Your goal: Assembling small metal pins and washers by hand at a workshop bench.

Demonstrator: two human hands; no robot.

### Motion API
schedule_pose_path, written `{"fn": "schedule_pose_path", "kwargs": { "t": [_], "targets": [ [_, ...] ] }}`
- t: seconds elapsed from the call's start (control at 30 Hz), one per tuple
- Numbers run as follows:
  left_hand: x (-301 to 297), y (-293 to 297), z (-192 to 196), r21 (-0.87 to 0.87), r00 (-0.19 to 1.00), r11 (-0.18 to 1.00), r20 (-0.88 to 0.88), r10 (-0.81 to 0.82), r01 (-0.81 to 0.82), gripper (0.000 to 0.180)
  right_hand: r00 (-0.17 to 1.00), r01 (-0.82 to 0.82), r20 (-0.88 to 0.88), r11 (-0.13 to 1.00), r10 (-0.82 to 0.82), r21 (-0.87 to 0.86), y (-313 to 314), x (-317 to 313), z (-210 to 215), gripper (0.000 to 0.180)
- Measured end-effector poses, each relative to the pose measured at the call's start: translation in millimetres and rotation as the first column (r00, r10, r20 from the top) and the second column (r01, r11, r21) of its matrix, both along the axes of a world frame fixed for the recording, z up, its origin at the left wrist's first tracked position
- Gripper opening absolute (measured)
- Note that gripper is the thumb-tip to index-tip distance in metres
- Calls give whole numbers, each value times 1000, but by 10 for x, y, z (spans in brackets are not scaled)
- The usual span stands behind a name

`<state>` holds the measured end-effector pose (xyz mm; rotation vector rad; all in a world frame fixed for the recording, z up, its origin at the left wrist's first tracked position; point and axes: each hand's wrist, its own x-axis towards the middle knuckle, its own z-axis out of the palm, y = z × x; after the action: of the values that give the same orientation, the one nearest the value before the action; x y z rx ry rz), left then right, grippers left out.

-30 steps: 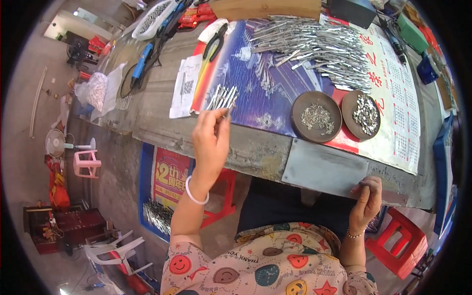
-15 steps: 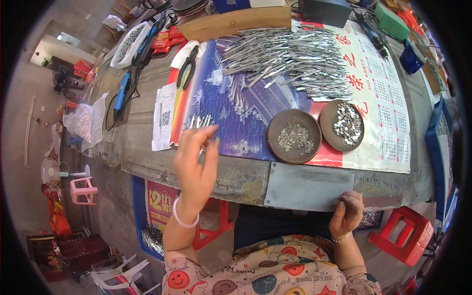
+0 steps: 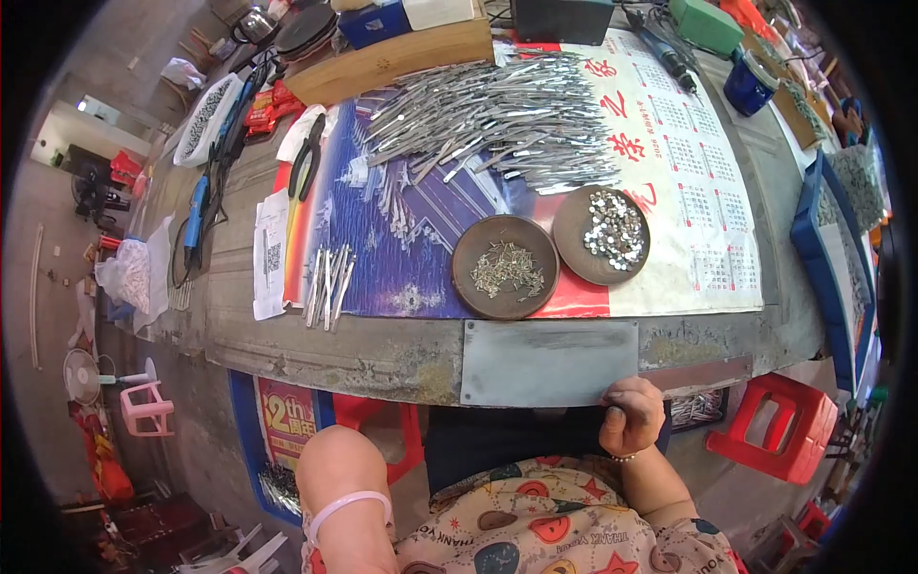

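The two hands are well apart. The right hand is at the near corner of a flat grey plate, with its fingers curled in and its thumb close; I cannot tell if a small thing is in it. The plate lies flat at the edge of the worktop, maybe so that the hand can rest there. The left hand is low, off the edge, and bent down, so its fingers are hidden.

A small bunch of metal strips lies straight ahead of the left hand, side by side, likely to keep them neat. A big pile of strips is farther ahead, between the two hands, on a calendar sheet that seems to work as a mat.

Two round brown bowls sit ahead of the right hand, likely so tiny bits do not roll off. The left bowl has thin gold-coloured bits; the right bowl has shiny flat dots. A blue box beside the left hand, below the worktop, holds more strips.
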<state>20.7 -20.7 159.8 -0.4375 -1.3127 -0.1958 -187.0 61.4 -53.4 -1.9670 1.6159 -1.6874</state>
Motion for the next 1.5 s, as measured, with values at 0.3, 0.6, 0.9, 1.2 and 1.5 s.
{"fn": "schedule_pose_path", "kwargs": {
  "t": [0.3, 0.6, 0.9, 1.2, 1.5],
  "targets": [
    [-104, 85, 37, -158, 929, 957, -321, 185, -245, 35, 999, 26, -29, 998, -27, -54, -46, 17, 23, 11],
    [-42, 215, -184, -50, 990, 998, -135, -38, 31, 34, 998, 38, -55, 999, -40, -23, -34, 66, -3, 11],
    [69, 202, -141, -20, 968, 984, -187, 169, -176, 34, 997, 74, -37, 997, -74, -6, -16, 62, -22, 10],
    [60, 251, -190, 77, 971, 979, -138, 195, -186, 38, 996, 80, -39, 997, -79, 6, 2, 61, -10, 11],
    [-24, 369, -276, 147, 977, 971, -71, 202, -191, 37, 999, 39, -22, 999, -38, 24, -17, 51, -14, 12]
  ]
}}
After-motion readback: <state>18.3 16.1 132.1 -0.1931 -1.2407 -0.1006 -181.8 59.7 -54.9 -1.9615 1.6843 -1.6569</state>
